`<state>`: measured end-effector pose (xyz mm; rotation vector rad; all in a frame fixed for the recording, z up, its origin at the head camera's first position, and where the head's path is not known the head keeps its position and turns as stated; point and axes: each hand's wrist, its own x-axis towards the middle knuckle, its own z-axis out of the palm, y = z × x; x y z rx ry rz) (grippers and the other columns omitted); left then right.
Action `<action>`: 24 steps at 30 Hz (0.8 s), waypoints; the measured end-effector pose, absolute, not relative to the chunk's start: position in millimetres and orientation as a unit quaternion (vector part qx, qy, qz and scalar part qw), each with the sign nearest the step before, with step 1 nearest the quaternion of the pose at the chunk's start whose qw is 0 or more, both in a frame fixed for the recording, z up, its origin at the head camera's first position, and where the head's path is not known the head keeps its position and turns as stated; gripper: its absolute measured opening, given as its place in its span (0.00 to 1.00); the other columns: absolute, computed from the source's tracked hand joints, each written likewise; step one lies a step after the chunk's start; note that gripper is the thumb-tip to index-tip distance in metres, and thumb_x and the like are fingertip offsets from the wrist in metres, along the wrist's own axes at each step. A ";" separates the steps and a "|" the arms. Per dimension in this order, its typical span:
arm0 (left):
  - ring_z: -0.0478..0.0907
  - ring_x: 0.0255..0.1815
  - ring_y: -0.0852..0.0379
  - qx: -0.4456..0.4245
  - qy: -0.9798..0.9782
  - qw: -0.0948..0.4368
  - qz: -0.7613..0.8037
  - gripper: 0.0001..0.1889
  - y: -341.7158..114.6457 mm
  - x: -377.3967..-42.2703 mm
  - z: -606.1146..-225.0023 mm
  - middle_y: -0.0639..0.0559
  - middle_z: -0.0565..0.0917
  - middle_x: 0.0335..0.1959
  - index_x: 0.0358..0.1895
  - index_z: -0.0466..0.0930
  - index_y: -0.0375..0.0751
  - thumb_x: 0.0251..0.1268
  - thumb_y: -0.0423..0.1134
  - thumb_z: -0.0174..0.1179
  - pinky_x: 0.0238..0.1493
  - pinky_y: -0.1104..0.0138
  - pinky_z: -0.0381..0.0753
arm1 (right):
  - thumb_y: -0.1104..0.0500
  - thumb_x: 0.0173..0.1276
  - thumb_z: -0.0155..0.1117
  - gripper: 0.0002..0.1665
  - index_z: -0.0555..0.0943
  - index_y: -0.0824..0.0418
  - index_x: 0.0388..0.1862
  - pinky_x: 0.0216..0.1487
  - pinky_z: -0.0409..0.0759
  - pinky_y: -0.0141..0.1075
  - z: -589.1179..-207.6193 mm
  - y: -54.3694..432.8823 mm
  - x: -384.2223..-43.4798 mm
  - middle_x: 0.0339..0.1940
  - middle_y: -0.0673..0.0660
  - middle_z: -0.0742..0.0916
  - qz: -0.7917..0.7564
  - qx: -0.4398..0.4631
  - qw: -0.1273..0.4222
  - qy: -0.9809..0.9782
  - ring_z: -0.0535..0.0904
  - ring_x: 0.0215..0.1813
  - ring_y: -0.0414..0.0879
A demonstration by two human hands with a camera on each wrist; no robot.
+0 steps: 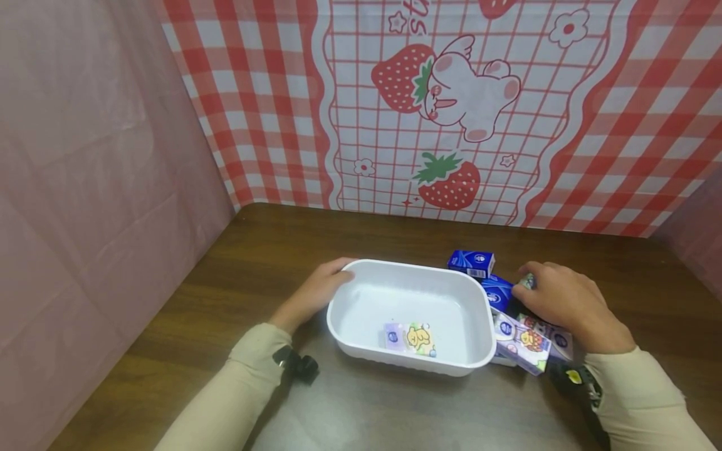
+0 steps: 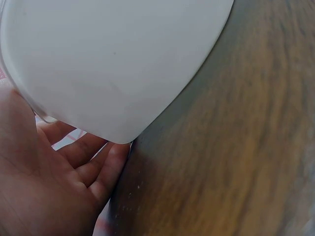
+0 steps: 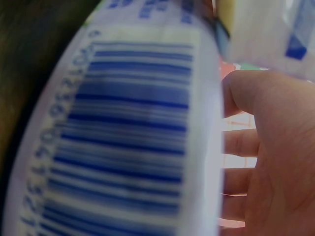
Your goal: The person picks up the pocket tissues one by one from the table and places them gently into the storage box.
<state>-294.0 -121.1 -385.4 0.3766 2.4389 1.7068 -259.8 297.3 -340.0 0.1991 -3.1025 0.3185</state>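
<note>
My left hand (image 1: 316,289) grips the left end of a white plastic basin (image 1: 412,267), thumb over the rim and fingers against the outside wall. One tissue pack (image 1: 410,339), lilac and yellow with a cartoon bear, lies inside the basin. At the basin's right side my right hand (image 1: 570,302) pinches a small greenish tissue pack (image 1: 528,281), mostly covered by the hand. In the right wrist view, a pack with a blue barcode (image 3: 123,128) fills the near left and hides the fingertips.
Beside the basin's right wall lie a blue pack (image 1: 471,264), a second blue pack (image 1: 496,292) and several cartoon-printed packs, one light purple pack (image 1: 521,341) on top. The brown wooden table (image 1: 186,332) ends at a red checked cloth (image 1: 271,125) behind.
</note>
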 end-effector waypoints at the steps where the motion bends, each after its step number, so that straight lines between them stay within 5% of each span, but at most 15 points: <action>1: 0.82 0.49 0.51 0.125 0.811 0.071 0.567 0.19 -121.1 -294.3 -385.6 0.46 0.84 0.54 0.65 0.78 0.42 0.76 0.39 0.51 0.52 0.57 0.82 | 0.38 0.64 0.66 0.36 0.79 0.64 0.59 0.44 0.78 0.68 -339.9 297.3 -259.7 0.51 0.70 0.84 0.102 0.064 0.008 -0.993 0.79 0.51 0.69; 24: 0.82 0.48 0.51 0.122 0.811 0.075 0.568 0.19 -122.1 -294.1 -385.9 0.46 0.84 0.53 0.65 0.78 0.42 0.76 0.40 0.51 0.50 0.58 0.83 | 0.40 0.65 0.65 0.35 0.79 0.65 0.59 0.44 0.79 0.67 -339.7 296.5 -260.0 0.52 0.71 0.84 0.105 0.059 0.008 -0.993 0.79 0.51 0.69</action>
